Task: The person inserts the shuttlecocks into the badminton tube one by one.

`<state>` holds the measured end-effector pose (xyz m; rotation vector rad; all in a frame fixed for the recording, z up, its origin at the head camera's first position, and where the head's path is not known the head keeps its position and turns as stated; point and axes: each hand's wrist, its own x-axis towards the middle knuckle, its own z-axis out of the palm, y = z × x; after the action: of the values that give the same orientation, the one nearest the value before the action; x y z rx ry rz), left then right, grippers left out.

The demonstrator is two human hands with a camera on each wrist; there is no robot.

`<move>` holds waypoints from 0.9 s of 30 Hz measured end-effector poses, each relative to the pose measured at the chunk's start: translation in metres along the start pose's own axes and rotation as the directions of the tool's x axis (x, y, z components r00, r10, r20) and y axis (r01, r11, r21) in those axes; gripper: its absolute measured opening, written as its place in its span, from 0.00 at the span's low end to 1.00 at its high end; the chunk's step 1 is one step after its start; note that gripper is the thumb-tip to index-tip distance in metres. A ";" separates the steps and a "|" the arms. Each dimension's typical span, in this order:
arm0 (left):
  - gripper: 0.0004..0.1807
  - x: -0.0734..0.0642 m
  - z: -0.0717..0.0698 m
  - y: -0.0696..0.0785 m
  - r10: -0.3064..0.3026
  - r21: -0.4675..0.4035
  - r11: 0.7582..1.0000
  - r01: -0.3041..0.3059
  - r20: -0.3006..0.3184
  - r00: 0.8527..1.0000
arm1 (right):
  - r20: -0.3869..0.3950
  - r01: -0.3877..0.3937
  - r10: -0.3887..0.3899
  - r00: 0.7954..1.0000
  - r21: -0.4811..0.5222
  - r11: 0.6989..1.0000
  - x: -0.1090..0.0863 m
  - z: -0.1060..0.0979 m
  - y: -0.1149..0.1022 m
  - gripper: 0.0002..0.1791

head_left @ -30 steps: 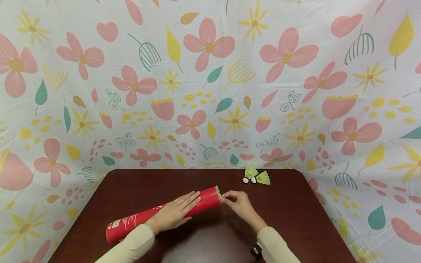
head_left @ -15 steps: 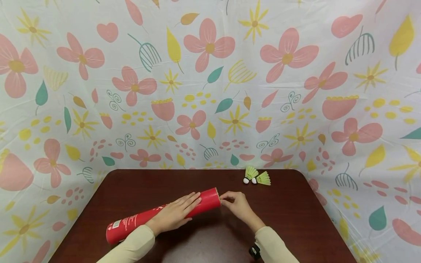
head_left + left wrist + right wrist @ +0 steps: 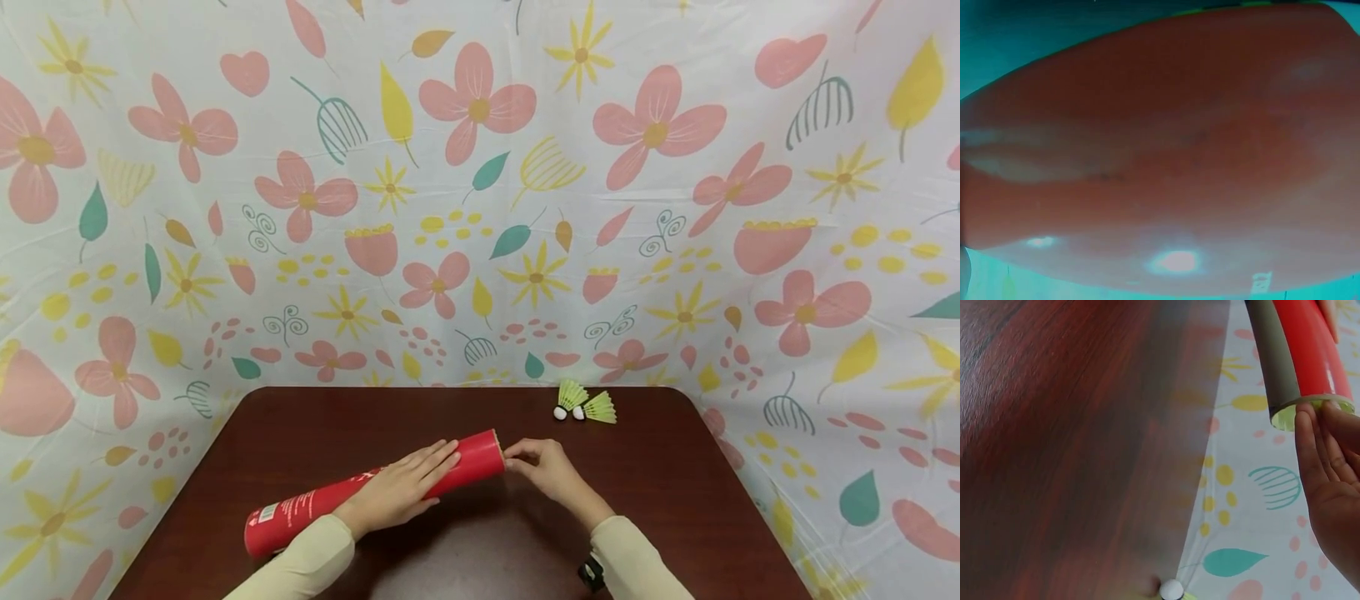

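A long red shuttlecock tube lies at a slant in the head view, its open end raised toward the right. My left hand holds the tube from above, fingers laid over its side and thumb below. At the mouth, the thumb and forefinger of my right hand pinch at the rim. The right wrist view shows the yellow-green skirt of a shuttlecock just inside the mouth, with those fingertips on its edge. Red tube wall fills most of the left wrist view.
Two yellow-green shuttlecocks with white heads, one upright-leaning and one on its side, rest near the back edge of the dark brown table. A flower-printed cloth hangs behind the table.
The yellow-green skirt edge that stuck out of the tube's mouth a second ago has gone inside. The right hand has stayed at the mouth; the left hand and tube have barely moved.
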<state>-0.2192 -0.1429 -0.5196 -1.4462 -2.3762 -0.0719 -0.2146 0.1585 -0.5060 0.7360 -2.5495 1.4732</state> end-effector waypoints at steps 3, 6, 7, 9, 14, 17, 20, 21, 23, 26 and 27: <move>0.53 -0.001 0.000 0.000 -0.001 0.001 1.000 0.001 -0.003 1.000 | 0.023 0.030 -0.030 0.999 -0.016 0.999 0.000 -0.003 0.001 0.06; 0.53 -0.001 -0.001 -0.001 -0.001 0.008 1.000 0.001 -0.007 1.000 | 0.033 0.052 -0.051 0.998 -0.035 0.998 0.000 -0.008 0.002 0.07; 0.53 -0.001 -0.001 -0.001 0.000 0.009 1.000 0.000 -0.008 1.000 | 0.035 0.052 -0.050 0.998 -0.039 0.998 0.000 -0.011 0.002 0.07; 0.53 -0.001 -0.001 -0.001 0.005 0.013 1.000 -0.005 -0.011 1.000 | 0.037 0.039 -0.037 0.999 -0.044 0.998 0.001 -0.015 0.003 0.07; 0.53 -0.001 0.000 -0.003 0.016 0.020 1.000 -0.015 -0.010 1.000 | 0.006 0.014 -0.014 1.000 -0.059 0.998 0.003 -0.029 0.008 0.07; 0.53 -0.001 0.000 -0.003 0.014 0.019 1.000 -0.014 -0.005 1.000 | -0.048 0.010 -0.015 0.999 -0.091 0.996 0.007 -0.037 0.012 0.09; 0.53 -0.001 -0.001 -0.002 0.012 0.013 1.000 -0.011 -0.010 1.000 | -0.114 -0.032 0.017 0.993 -0.134 0.991 0.011 -0.047 0.017 0.10; 0.53 -0.001 -0.002 -0.002 0.012 0.009 1.000 -0.011 -0.013 1.000 | -0.139 -0.056 0.036 0.990 -0.146 0.988 0.012 -0.051 0.020 0.11; 0.53 -0.001 -0.003 -0.001 0.012 0.007 1.000 -0.012 -0.017 1.000 | -0.192 -0.104 0.070 0.979 -0.173 0.979 0.013 -0.058 0.025 0.12; 0.52 -0.002 -0.003 0.000 0.010 0.005 1.000 -0.010 -0.016 1.000 | -0.273 -0.167 0.110 0.956 -0.196 0.966 0.014 -0.070 0.036 0.13; 0.52 -0.002 -0.003 0.000 0.008 0.005 1.000 -0.008 -0.014 1.000 | -0.295 -0.184 0.121 0.948 -0.196 0.963 0.014 -0.073 0.040 0.14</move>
<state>-0.2174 -0.1457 -0.5174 -1.4485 -2.3578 -0.0741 -0.2563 0.2314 -0.4944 0.2788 -2.5354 1.2016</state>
